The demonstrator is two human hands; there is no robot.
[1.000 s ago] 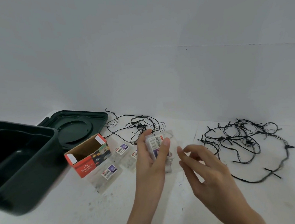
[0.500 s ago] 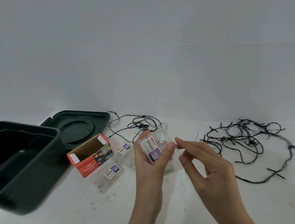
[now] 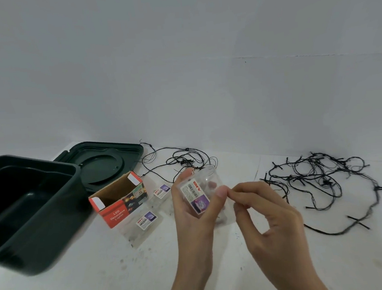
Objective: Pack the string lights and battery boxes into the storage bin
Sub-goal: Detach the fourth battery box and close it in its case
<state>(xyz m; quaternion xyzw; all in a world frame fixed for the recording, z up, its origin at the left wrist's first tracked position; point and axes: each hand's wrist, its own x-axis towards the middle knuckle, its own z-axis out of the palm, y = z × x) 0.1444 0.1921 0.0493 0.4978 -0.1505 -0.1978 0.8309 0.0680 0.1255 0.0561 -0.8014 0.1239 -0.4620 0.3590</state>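
My left hand [image 3: 191,215] grips a clear plastic packet [image 3: 197,193] with a barcode label, lifted above the table. My right hand [image 3: 266,219] pinches the packet's right edge with thumb and forefinger. A dark green storage bin [image 3: 32,226] stands open at the left. A red LED lights box [image 3: 119,203] lies open beside it. Two more clear packets, a nearer packet [image 3: 145,221] and a farther packet [image 3: 161,190], lie on the table. A thin black string light [image 3: 182,161] lies tangled behind my hands. A thicker black string light [image 3: 320,180] sprawls at the right.
The bin's green lid [image 3: 102,163] lies flat behind the bin, against the white wall. The white table [image 3: 104,277] carries small dark specks near my arms.
My left hand has turned the packet so its label faces me. My right hand has closed in from the right and now pinches the packet's edge.
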